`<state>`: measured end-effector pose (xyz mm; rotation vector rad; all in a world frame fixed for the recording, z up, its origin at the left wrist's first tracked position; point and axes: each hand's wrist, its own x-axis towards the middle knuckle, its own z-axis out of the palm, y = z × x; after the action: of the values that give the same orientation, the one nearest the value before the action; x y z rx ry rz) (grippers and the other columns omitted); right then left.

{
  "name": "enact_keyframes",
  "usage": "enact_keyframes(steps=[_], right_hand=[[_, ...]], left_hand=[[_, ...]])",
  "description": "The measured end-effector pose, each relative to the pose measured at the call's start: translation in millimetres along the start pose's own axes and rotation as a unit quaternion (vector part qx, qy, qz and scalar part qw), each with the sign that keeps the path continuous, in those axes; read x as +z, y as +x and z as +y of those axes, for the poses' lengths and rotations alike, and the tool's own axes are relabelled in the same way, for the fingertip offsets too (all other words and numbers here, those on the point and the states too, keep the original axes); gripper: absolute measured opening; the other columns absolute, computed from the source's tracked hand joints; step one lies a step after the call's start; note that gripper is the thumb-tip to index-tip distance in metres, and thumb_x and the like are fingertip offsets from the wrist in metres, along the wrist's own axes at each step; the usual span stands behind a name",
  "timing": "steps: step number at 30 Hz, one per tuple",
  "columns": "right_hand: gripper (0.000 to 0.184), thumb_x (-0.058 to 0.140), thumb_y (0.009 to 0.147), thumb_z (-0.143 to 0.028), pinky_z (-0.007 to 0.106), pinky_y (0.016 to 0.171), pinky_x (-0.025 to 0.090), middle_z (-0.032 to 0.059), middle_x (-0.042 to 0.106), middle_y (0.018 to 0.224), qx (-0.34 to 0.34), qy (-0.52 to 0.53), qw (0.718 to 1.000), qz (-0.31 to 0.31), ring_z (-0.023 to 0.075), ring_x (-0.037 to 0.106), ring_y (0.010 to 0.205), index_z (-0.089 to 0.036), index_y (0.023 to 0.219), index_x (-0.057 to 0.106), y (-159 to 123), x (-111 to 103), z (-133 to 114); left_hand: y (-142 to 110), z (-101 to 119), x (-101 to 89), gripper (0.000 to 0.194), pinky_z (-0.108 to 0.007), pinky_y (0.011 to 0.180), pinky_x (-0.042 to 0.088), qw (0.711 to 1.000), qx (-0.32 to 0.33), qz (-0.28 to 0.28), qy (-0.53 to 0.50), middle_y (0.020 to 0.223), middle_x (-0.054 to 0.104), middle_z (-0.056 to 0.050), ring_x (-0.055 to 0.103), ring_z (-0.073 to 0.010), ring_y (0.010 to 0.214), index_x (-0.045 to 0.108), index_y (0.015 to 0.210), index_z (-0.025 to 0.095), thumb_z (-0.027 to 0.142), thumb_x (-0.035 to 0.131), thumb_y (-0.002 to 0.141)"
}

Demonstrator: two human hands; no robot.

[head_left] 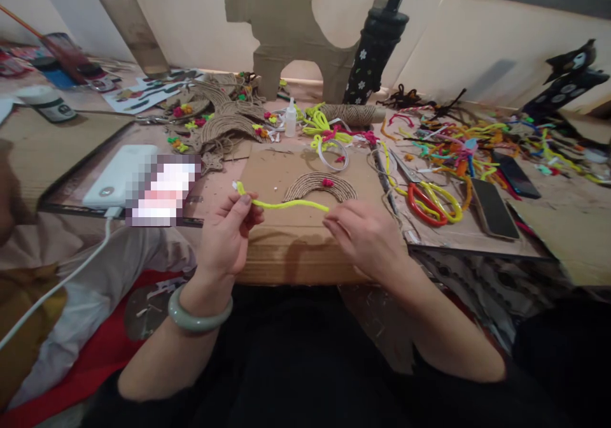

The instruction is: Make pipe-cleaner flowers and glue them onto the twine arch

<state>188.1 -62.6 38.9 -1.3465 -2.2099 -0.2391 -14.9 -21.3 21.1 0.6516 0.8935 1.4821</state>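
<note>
A short length of neon yellow cord [291, 204] stretches between my two hands, just above the front of a cardboard sheet. My left hand [226, 234] pinches it near one end, and the cord's tip sticks up past the thumb with a small white bit by it. My right hand [367, 234] grips the other end between its fingertips. Just beyond the cord lies an arch of coiled jute rope [305, 186], with a small pink knot [327, 183] on its top. The cord and my right hand partly cover the arch's lower edge.
Red-and-yellow-handled scissors [427, 205] and a dark phone [494, 208] lie to the right, near a heap of coloured cords. Behind stand a small glue bottle [290, 121], jute arches [229, 122] and a black painted bottle [375, 52]. A white power bank [114, 176] lies left, beside another person.
</note>
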Motion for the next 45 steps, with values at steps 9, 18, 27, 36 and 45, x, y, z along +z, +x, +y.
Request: enact_keyframes(steps=[9, 18, 27, 36, 45], right_hand=[[0.027, 0.043, 0.095, -0.019, 0.025, 0.074, 0.049, 0.0091, 0.07, 0.108, -0.024, 0.107, 0.994, -0.004, 0.0164, 0.067, 0.089, -0.014, 0.114, 0.062, 34.3, 8.0, -21.6], [0.024, 0.045, 0.094, -0.022, 0.026, 0.068, 0.041, 0.0072, 0.068, 0.09, 0.02, 0.062, 0.988, -0.141, 0.0168, 0.062, 0.079, -0.016, 0.099, 0.068, 60.8, 3.1, -3.7], [0.02, 0.049, 0.089, -0.019, 0.023, 0.064, 0.04, 0.0037, 0.067, 0.077, 0.031, 0.221, 0.972, -0.073, 0.0129, 0.057, 0.068, -0.014, 0.089, 0.069, 62.7, 14.6, 1.6], [0.02, 0.047, 0.09, -0.019, 0.022, 0.064, 0.04, 0.0026, 0.066, 0.078, 0.01, 0.243, 0.968, -0.059, 0.012, 0.057, 0.069, -0.016, 0.092, 0.067, 54.7, 12.3, -20.3], [0.014, 0.052, 0.09, -0.023, 0.018, 0.054, 0.039, -0.0039, 0.059, 0.063, 0.08, 0.359, 0.929, -0.038, 0.0068, 0.051, 0.054, -0.016, 0.086, 0.064, 40.7, 11.8, -26.9]], left_hand=[[-2.5, -8.6, 17.3, 0.022, -0.019, 0.061, 0.052, 0.987, 0.0, -0.137, 0.078, 0.064, 0.067, 0.002, 0.061, -0.0083, 0.059, 0.071, 0.072, 0.017, 0.035, 0.081, 0.064], [27.3, 8.0, 4.8, 0.013, -0.026, 0.071, 0.051, 0.752, 0.434, -0.141, 0.476, 0.086, 0.073, -0.004, 0.066, -0.0142, 0.076, 0.07, 0.093, 0.017, 0.017, 0.061, 0.083], [29.6, 11.3, 3.6, 0.012, -0.028, 0.069, 0.049, 0.654, 0.495, -0.144, 0.554, 0.076, 0.072, -0.006, 0.065, -0.0178, 0.072, 0.07, 0.082, 0.015, 0.016, 0.058, 0.083], [7.3, 3.0, 14.3, 0.009, -0.02, 0.048, 0.039, 0.98, 0.086, -0.1, 0.148, 0.057, 0.059, 0.003, 0.046, -0.0072, 0.049, 0.068, 0.068, 0.018, 0.024, 0.072, 0.064], [-10.4, -3.9, 13.1, 0.019, -0.019, 0.048, 0.04, 0.992, -0.009, -0.117, 0.048, 0.055, 0.057, 0.004, 0.047, -0.0067, 0.051, 0.071, 0.07, 0.019, 0.033, 0.081, 0.061]])
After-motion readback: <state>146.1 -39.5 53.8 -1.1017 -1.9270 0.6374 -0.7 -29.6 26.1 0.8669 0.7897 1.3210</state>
